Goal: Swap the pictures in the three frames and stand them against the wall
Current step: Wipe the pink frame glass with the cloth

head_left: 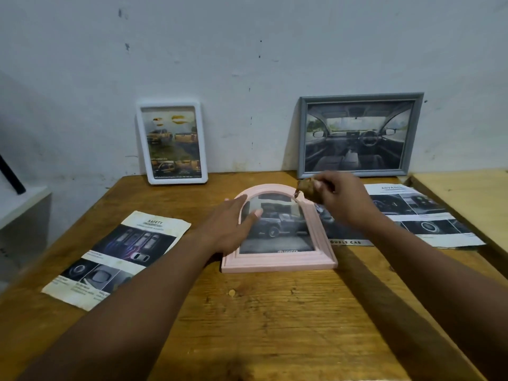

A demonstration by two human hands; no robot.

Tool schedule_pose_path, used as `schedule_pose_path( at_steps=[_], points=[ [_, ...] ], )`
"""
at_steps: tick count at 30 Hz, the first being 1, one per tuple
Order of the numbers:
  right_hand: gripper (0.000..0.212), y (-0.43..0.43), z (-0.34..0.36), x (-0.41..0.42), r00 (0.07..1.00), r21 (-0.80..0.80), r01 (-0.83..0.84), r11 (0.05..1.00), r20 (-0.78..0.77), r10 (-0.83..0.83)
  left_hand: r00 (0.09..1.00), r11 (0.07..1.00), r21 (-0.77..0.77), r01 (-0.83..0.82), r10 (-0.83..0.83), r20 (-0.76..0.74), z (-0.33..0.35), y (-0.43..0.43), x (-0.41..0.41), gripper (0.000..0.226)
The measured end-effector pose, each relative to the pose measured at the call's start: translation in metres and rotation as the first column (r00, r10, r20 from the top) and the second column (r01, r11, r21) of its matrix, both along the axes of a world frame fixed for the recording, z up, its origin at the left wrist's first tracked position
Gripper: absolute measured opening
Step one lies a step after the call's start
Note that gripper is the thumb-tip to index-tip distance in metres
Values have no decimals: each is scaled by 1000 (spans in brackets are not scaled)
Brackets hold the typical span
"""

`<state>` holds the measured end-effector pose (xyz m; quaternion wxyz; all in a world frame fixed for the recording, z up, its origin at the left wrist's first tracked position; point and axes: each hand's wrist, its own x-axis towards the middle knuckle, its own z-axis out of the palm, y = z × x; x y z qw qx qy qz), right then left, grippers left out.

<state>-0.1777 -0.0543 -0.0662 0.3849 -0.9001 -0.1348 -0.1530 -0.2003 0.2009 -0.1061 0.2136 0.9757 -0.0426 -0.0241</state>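
Pink frame (pixel 277 264) lies flat, face up, mid worktop (pixel 275 312), arched top toward the wall (pixel 247 64). The picture in it shows a dark pickup.

Left hand (pixel 231 224): grip fully open, fingers straight. The palm rests on the pink frame's left rail and the fingertips lie on the picture face. It holds nothing.

Right hand (pixel 341 199): grip closed, fingers curled round a small brown object (pixel 306 189), over the pink frame's top-right corner. Can't tell what the object is, or whether it touches the frame.

White frame (pixel 178 179) stands upright, leaning on the wall, back left. It holds a picture of yellow trucks.

Grey frame (pixel 302 138) stands in landscape, leaning on the wall, back right. It holds a car-interior picture. Its bottom edge is just behind the right hand.

Loose sheets lie flat on the worktop:
- Safety sheet (pixel 123 254) is left of the pink frame, under the left forearm.
- Double cab sheet (pixel 346 235) sits against the pink frame's right side, apparently partly tucked under it.
- Advance sheet (pixel 420 213) is far right, overlapping the double cab sheet.
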Motion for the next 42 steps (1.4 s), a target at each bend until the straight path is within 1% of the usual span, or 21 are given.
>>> schedule_pose_path(
  at_steps=[1, 3, 5, 7, 11, 17, 21, 23, 26, 28, 30, 31, 32, 34, 36, 37, 38, 39, 40, 41, 42],
  points=[
    [24, 3, 1, 12, 1000, -28, -1, 1000, -15, 0, 999, 1000, -4, 18, -18, -33, 1, 0, -1, 74],
    [23, 11, -6, 32, 997, -153, -40, 987, -69, 29, 996, 996, 52, 67, -64, -67, 0, -2, -6, 79],
    [22, 19, -20, 40, 991, -329, -102, 939, -120, 66, 991, 991, 83, 109, -102, -89, -6, -3, -14, 85],
    [24, 21, -33, 37, 991, -418, -115, 901, -116, 73, 991, 989, 91, 117, -110, -79, -14, -5, -23, 88],
    [28, 11, -38, 11, 998, -406, -45, 913, -64, 20, 998, 997, 51, 58, -60, 26, -25, -9, -30, 87],
    [27, 11, -44, -59, 997, -429, 62, 901, -9, -73, 997, 1000, 1, 25, -25, 79, -26, -10, -34, 86],
    [29, 24, -51, -104, 974, -486, 227, 844, 117, -194, 996, 1000, -25, -11, 13, 88, -24, -14, -36, 86],
    [30, 39, -47, -121, 974, -458, 227, 859, 111, -198, 996, 997, -61, -38, 43, 75, -22, -16, -38, 88],
    [31, 73, -43, -135, 989, -419, 114, 901, 129, -66, 995, 988, -131, -86, 93, 43, -22, -14, -34, 86],
    [32, 99, -46, -135, 990, -417, 31, 909, 138, 30, 989, 936, -321, -147, 142, -36, -14, -7, -25, 83],
    [32, 123, -51, -131, 988, -422, -32, 906, 121, 91, 966, 788, -560, -254, 181, -184, -1, 2, -18, 76],
    [31, 132, -53, -129, 987, -433, -50, 900, 117, 111, 950, 716, -629, -303, 174, -259, 6, 7, -17, 76],
    [31, 139, -53, -127, 986, -438, -63, 897, 112, 124, 936, 676, -658, -332, 153, -316, 11, 10, -17, 77],
    [31, 143, -51, -121, 983, -411, -111, 905, 87, 160, 925, 656, -670, -347, 119, -361, 18, 13, -22, 81],
    [32, 133, -45, -117, 975, -290, -202, 935, 29, 220, 930, 645, -681, -345, 137, -342, 20, 13, -29, 82],
    [34, 124, -40, -115, 970, -190, -240, 952, -17, 241, 939, 650, -683, -334, 168, -299, 19, 13, -33, 79],
    [36, 113, -35, -111, 969, -78, -245, 967, -62, 240, 954, 682, -668, -298, 192, -229, 19, 12, -38, 73],
    [37, 101, -32, -104, 977, 3, -204, 979, -67, 204, 971, 754, -611, -239, 204, -129, 19, 12, -45, 65],
    [37, 90, -32, -94, 990, 12, -135, 991, -44, 135, 983, 845, -510, -162, 184, -7, 17, 12, -53, 58],
    [37, 79, -34, -82, 998, -38, -51, 998, -24, 50, 985, 918, -386, -87, 137, 104, 16, 11, -63, 56],
    [39, 70, -36, -70, 999, -114, 25, 993, -31, -29, 981, 964, -265, -28, 77, 179, 13, 10, -71, 58]
  ],
)
